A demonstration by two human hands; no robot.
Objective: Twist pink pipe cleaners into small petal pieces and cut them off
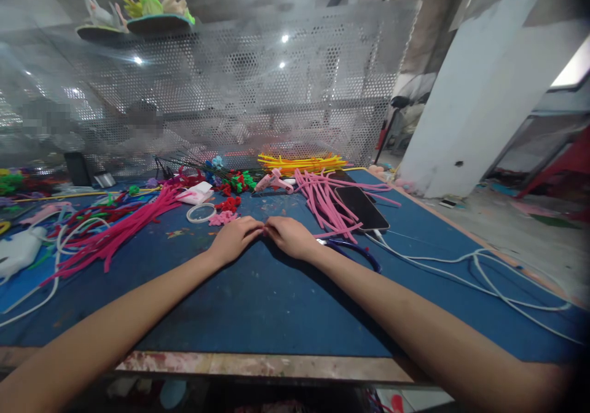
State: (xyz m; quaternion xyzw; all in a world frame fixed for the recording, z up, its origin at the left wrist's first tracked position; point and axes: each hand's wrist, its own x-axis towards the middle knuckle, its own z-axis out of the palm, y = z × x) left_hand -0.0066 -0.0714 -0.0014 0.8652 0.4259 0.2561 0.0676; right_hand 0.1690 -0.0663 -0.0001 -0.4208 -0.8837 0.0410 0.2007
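Near the middle of the table, my left hand and my right hand meet at the fingertips, both closed in a pinch. A small bit of pink pipe cleaner shows between them; most of it is hidden by the fingers. Just right of my right hand lie blue-handled scissors, partly behind the forearm. Beyond that hand is a loose pile of pink pipe cleaners. Past my left hand sit small pink curled pieces, red curled pieces and a roll of tape.
A phone with a white cable lies at right. Behind are a pink glue gun and yellow pipe cleaners. Magenta pipe cleaners and a white device lie at left. A perforated metal panel stands behind.
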